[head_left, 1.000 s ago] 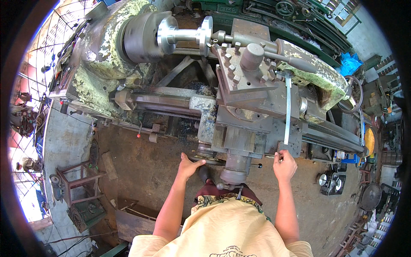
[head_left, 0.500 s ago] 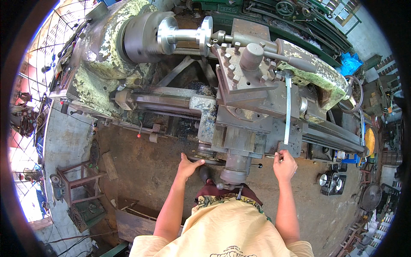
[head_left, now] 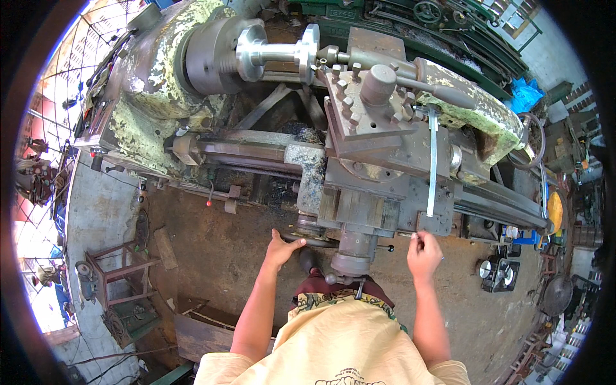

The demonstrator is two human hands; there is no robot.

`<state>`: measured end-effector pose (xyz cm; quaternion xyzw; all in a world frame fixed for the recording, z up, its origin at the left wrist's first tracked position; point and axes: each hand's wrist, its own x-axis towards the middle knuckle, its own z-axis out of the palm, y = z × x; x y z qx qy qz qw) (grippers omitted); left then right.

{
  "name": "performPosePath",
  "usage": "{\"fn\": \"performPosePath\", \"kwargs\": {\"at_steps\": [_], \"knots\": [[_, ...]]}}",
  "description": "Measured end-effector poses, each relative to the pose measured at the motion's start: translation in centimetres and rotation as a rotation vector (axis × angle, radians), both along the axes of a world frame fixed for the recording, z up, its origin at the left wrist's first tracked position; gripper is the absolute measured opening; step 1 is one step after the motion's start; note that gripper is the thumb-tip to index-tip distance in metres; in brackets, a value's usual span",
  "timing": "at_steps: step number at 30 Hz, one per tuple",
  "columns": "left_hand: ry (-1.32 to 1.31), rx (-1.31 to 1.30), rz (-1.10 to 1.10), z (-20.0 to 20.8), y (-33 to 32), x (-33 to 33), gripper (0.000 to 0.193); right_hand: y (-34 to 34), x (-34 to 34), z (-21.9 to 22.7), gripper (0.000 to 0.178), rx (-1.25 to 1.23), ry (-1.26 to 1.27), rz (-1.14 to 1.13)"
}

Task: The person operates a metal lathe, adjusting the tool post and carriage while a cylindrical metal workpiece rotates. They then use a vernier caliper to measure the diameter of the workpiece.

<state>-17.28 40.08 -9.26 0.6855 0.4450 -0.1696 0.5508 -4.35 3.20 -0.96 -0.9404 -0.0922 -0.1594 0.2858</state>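
Note:
My left hand (head_left: 280,251) has its thumb laid along the rim of the dark carriage handwheel (head_left: 317,242), with its other fingers curled beside it. To the right, my right hand (head_left: 424,253) is closed in a pinch at the lower edge of the lathe carriage (head_left: 404,212); what its fingertips hold is too small to tell. Above that hand a steel caliper (head_left: 432,167) lies lengthwise on the carriage. A shiny flanged spool-shaped workpiece (head_left: 279,52) sits between the lathe chuck (head_left: 215,56) and the tailstock centre (head_left: 328,55).
The square tool post (head_left: 366,106) with several bolts stands close to the workpiece. A ball-ended crank (head_left: 343,278) is right against my waist. A red-tipped lever (head_left: 209,196) hangs at left. A wooden stool frame (head_left: 122,269) stands on the floor; a green machine (head_left: 346,13) is behind.
My right hand has shifted slightly down and turned a little. The chuck looks less smeared than before. My left hand stays at the handwheel.

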Motion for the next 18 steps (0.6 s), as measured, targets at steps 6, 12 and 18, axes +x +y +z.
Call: {"fn": "performPosePath", "kwargs": {"at_steps": [6, 12, 18], "knots": [[-0.048, 0.018, 0.014, -1.0, 0.2, -0.3, 0.140, 0.6, -6.5, -7.0, 0.012, 0.372, 0.595, 0.097], [-0.044, -0.061, 0.035, -1.1, 0.5, -0.2, 0.136, -3.4, -7.4, -18.3, 0.037, 1.070, 1.255, -0.584], [-0.048, -0.097, 0.047, -1.4, 0.7, -0.3, 0.135, -5.0, -6.1, -23.3, 0.043, 1.413, 1.209, -0.739]]}}
